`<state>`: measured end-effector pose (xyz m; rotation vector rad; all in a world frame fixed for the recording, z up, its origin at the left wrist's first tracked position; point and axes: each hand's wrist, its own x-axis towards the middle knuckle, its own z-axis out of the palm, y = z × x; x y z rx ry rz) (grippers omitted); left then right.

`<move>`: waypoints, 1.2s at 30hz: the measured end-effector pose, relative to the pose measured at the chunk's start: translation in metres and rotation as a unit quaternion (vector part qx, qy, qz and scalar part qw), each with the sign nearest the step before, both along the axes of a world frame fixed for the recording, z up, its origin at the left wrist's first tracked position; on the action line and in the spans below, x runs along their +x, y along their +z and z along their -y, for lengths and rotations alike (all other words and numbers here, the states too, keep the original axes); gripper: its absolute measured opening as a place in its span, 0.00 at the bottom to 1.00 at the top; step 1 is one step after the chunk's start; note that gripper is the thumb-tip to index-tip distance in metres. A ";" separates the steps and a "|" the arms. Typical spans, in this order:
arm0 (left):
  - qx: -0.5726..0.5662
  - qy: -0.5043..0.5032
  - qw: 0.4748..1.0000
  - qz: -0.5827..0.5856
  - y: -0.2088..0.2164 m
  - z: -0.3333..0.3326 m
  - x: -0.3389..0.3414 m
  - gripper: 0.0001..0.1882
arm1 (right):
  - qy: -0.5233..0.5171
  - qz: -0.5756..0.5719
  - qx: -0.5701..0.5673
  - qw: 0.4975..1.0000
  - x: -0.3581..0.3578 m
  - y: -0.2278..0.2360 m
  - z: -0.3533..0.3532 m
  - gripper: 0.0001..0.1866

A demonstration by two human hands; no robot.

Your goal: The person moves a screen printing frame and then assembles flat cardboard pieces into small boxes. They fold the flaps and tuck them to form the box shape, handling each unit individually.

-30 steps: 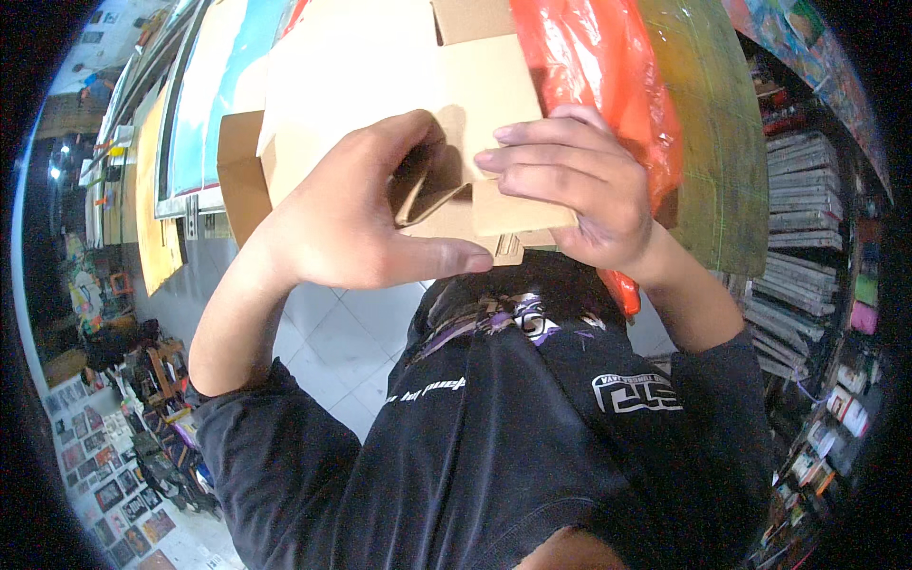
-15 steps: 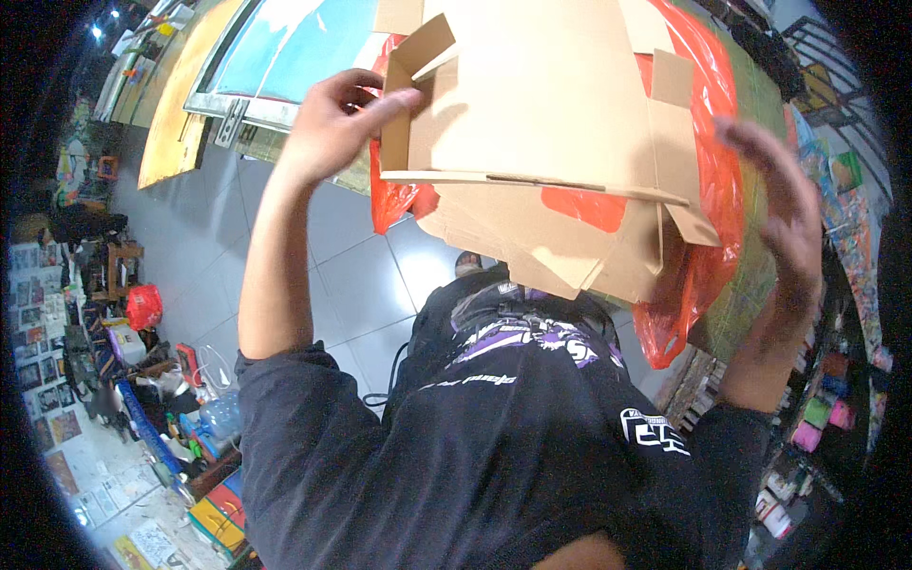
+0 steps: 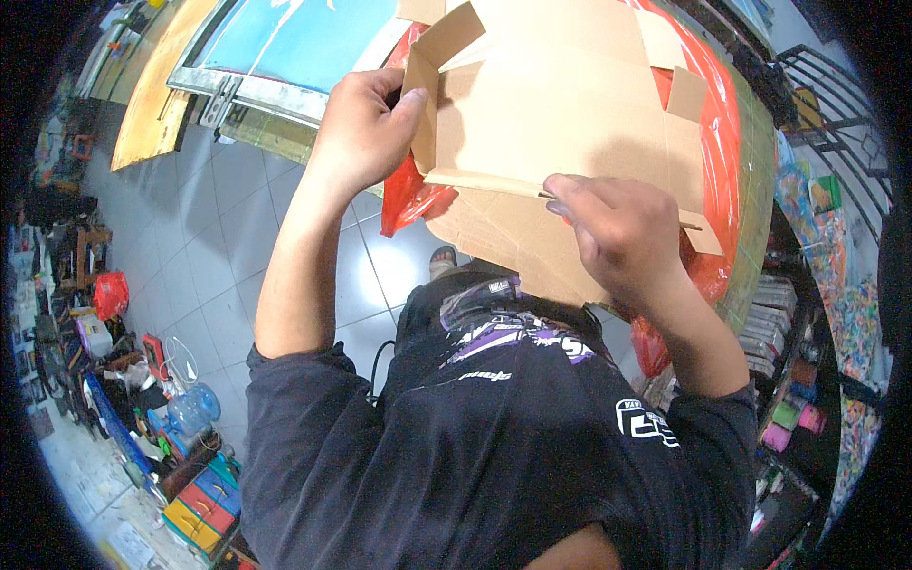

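Observation:
A partly folded cardboard box [image 3: 560,104] lies on a red plastic bag [image 3: 722,104] at the table's near side. Its left wall stands upright, with a small flap at the far corner. My left hand [image 3: 370,123] is closed on that wall, thumb inside and fingers outside. On the near edge, my right hand [image 3: 617,223] pinches the folded cardboard rim between thumb and fingers. A wide cardboard flap [image 3: 503,228] hangs below that edge toward my body. Parts of the right side's near corner are hidden behind my right hand.
A blue screen in a metal frame [image 3: 294,43] lies at the far left, beside a yellow board [image 3: 161,95]. Tiled floor [image 3: 228,218] shows below. Cluttered shelves line the left, with a water jug [image 3: 193,408]. Stacked bundles [image 3: 768,313] stand at the right.
My right hand has come in from the right side and taken hold of the near edge. My left hand stays on the left wall, which appears slightly farther right.

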<state>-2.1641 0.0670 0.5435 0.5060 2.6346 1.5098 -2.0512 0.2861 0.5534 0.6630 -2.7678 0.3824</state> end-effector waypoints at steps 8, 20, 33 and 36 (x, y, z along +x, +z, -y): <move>0.034 -0.039 0.996 0.075 0.003 0.000 -0.010 0.12 | -0.005 0.029 -0.067 0.997 -0.008 0.003 -0.020 0.08; -0.025 -0.009 0.896 -0.443 -0.006 -0.010 -0.003 0.12 | 0.010 0.096 -0.061 0.993 -0.027 0.015 -0.039 0.07; -0.132 -0.307 0.903 -0.270 -0.001 0.019 0.005 0.05 | 0.042 0.067 -0.031 0.996 -0.014 0.013 -0.041 0.08; -0.113 -0.317 0.905 -0.261 -0.001 0.021 0.002 0.05 | 0.045 0.063 -0.018 0.997 -0.012 0.011 -0.042 0.09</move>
